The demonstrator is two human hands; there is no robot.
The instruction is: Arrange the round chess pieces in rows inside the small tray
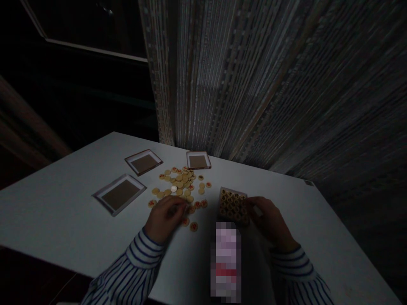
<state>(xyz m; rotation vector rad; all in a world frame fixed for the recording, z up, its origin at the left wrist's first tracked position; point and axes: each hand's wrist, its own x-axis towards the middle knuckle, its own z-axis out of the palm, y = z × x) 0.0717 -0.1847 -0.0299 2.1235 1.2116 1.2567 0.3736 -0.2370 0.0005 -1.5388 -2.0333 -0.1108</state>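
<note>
Round wooden Chinese chess pieces (179, 185) lie in a loose heap on the white table, some face up with red or dark characters. At the heap's near side, my left hand (163, 218) has its thumb and fingers closed in a pinch; what is between them, if anything, is too dark to see. To the right, a small open box (220, 209) holds rows of pieces (233, 201) with dark characters. My right hand (273, 222) grips that box at its right edge, fingertips bent against the rim.
Two shallow box lids or trays stand left of the heap: one nearer (119, 195), one farther (144, 162). Another tray (199, 161) is behind the heap. A pixelated patch covers the area below the piece box. A striped curtain (216, 76) hangs along the table's (57, 203) far edge.
</note>
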